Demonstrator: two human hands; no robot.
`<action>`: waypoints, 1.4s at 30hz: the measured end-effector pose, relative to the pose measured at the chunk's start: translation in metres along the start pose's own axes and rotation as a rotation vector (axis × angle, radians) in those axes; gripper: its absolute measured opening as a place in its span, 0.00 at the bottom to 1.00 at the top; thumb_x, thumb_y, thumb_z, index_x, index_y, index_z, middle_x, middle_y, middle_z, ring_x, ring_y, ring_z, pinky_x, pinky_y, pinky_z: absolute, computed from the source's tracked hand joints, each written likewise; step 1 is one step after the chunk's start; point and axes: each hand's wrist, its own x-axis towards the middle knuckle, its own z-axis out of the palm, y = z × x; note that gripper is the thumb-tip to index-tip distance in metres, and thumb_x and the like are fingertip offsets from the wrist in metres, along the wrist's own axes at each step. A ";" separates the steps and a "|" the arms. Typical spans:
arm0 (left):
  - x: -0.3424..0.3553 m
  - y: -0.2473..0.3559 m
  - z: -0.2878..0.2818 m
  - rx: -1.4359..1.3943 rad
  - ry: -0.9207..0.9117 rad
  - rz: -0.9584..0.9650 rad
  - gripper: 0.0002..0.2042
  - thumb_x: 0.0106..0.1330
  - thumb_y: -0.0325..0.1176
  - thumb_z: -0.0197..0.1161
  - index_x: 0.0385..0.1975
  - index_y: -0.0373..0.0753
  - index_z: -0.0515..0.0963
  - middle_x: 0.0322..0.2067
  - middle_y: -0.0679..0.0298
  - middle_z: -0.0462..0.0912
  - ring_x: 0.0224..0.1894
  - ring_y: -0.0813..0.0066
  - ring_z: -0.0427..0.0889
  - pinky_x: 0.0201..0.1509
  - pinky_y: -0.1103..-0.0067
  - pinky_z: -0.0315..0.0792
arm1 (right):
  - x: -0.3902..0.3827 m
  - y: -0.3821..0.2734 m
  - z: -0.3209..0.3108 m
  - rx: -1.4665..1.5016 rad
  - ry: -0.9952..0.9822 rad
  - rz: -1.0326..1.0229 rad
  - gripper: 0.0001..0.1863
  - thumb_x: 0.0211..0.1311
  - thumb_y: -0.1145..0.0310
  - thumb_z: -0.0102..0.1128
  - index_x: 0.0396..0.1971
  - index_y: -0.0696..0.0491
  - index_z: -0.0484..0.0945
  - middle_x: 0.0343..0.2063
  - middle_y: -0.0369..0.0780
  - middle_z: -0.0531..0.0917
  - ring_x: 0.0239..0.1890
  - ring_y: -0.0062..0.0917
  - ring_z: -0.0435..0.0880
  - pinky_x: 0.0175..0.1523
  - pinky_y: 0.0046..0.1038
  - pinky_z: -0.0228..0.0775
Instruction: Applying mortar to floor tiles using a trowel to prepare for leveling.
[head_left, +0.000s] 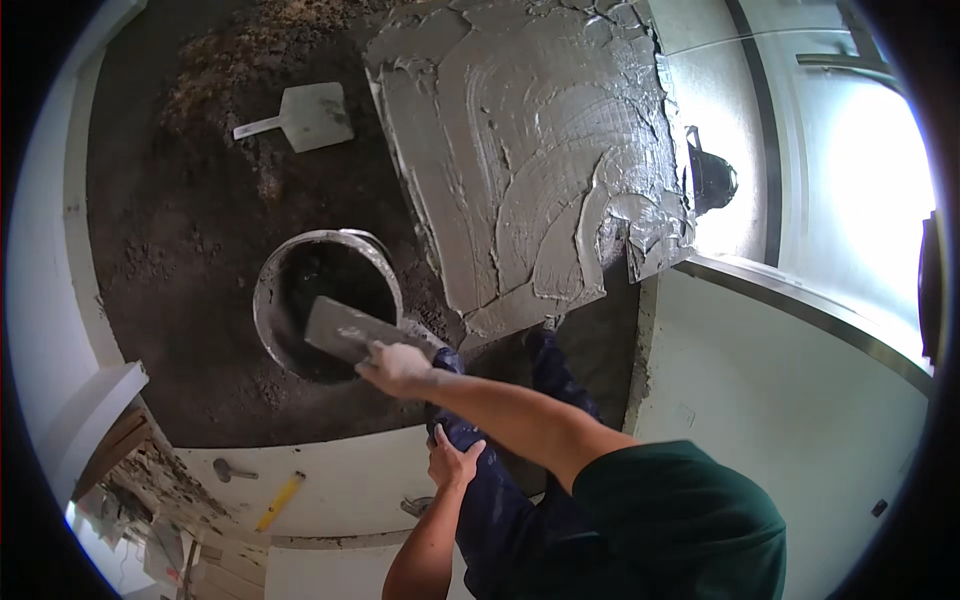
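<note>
My right hand (pixel 397 370) is closed round the handle of a flat rectangular plastering trowel (pixel 345 328). The trowel's blade reaches over the near right rim of a round bucket (pixel 262 318), whose dark inside shows no clear contents. My left hand (pixel 455 462) rests on my bent knee, thumb and fingers apart, holding nothing. Ahead and to the right, wet grey mortar (pixel 530 150) covers a large rectangular slab, with ridges and curved trowel marks in it. Its near edge lies close to my feet.
A pale square-bladed scraper (pixel 316 117) lies on the dark floor beyond the bucket. At the lower left, a hammer (pixel 234 470) and a yellow spirit level (pixel 280 501) lie on a white ledge. A dark rounded object (pixel 713 180) sits beside the slab's right edge. White walls flank the floor.
</note>
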 end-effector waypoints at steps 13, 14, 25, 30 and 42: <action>0.007 -0.024 -0.025 -0.136 -0.045 0.054 0.52 0.56 0.59 0.75 0.76 0.41 0.56 0.71 0.49 0.64 0.68 0.49 0.72 0.65 0.57 0.75 | -0.110 0.055 -0.084 -0.301 -0.134 0.122 0.33 0.70 0.42 0.53 0.62 0.55 0.73 0.43 0.54 0.87 0.47 0.53 0.86 0.52 0.50 0.77; 0.006 -0.025 -0.024 -0.127 -0.050 0.058 0.52 0.56 0.59 0.75 0.76 0.41 0.56 0.72 0.49 0.64 0.68 0.48 0.74 0.65 0.57 0.75 | -0.111 0.043 -0.077 -0.275 -0.090 0.032 0.34 0.70 0.42 0.53 0.63 0.55 0.72 0.43 0.55 0.87 0.47 0.53 0.86 0.52 0.50 0.77; 0.023 -0.050 0.015 -0.080 -0.221 0.044 0.41 0.62 0.56 0.71 0.72 0.42 0.65 0.68 0.49 0.71 0.65 0.49 0.77 0.63 0.57 0.77 | 0.060 -0.082 0.113 0.029 -0.148 -0.066 0.31 0.73 0.44 0.52 0.56 0.59 0.69 0.46 0.57 0.83 0.51 0.55 0.83 0.56 0.51 0.74; 0.016 -0.044 0.021 -0.107 -0.105 0.057 0.44 0.58 0.55 0.74 0.72 0.43 0.64 0.68 0.48 0.71 0.68 0.49 0.73 0.66 0.58 0.74 | 0.022 -0.083 0.068 -0.115 -0.054 -0.127 0.37 0.70 0.39 0.54 0.62 0.58 0.68 0.59 0.54 0.77 0.61 0.50 0.78 0.63 0.47 0.71; 0.140 0.043 0.016 -0.538 0.188 0.386 0.37 0.77 0.57 0.53 0.70 0.27 0.67 0.72 0.45 0.68 0.74 0.52 0.67 0.76 0.66 0.60 | -0.255 0.466 -0.293 -0.067 1.209 0.841 0.40 0.73 0.38 0.50 0.65 0.63 0.72 0.64 0.56 0.75 0.69 0.49 0.72 0.72 0.43 0.63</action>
